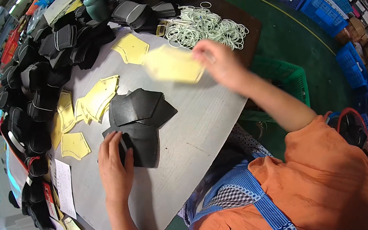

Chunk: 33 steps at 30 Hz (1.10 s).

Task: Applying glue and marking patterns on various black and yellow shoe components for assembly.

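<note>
Right hand (224, 64) pinching yellow template (173, 66), left (115, 168) loosely curled, touching black pieces (143, 137)

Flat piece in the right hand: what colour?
The flat piece is pale yellow, though blurred; the head view, the only one, shows it.

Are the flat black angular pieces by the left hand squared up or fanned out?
Fanned out: the flat black angular pieces overlap at differing angles, corners jutting apart.
</note>
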Motion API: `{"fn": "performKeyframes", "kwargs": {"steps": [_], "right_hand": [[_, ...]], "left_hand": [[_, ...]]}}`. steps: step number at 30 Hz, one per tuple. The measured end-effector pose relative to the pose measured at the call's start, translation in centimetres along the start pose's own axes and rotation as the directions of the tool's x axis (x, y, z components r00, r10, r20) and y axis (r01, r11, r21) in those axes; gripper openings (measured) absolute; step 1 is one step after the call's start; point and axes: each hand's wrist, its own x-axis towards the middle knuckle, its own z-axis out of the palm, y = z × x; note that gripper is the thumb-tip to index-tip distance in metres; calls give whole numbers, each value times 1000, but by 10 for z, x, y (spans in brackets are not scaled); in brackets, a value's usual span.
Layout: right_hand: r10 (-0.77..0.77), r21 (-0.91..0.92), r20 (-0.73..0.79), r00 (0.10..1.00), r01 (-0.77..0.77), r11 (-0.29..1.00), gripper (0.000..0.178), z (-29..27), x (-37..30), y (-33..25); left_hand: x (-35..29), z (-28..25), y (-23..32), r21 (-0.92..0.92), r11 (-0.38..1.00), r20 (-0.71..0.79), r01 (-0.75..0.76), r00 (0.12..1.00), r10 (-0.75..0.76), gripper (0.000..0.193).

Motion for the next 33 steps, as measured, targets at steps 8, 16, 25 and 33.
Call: {"fn": "performKeyframes", "kwargs": {"steps": [8,16,25,33], "right_hand": [[135,-11,-52,989,-136,991,23,-58,21,52],[-200,310,517,833,35,950,19,37,-26,-86],[-274,-208,501,821,422,882,42,90,40,-61],[20,-179,794,608,202,963,73,119,52,-58]], "left_hand": [[-17,-13,-5,73,995,5,70,997,-71,39],[-14,-33,23,-658,726,-29,197,958,-286,52],[-148,-116,-74,-545,543,199,639,727,-657,50],[-37,-52,-43,-285,955,144,84,989,-44,72]]}}
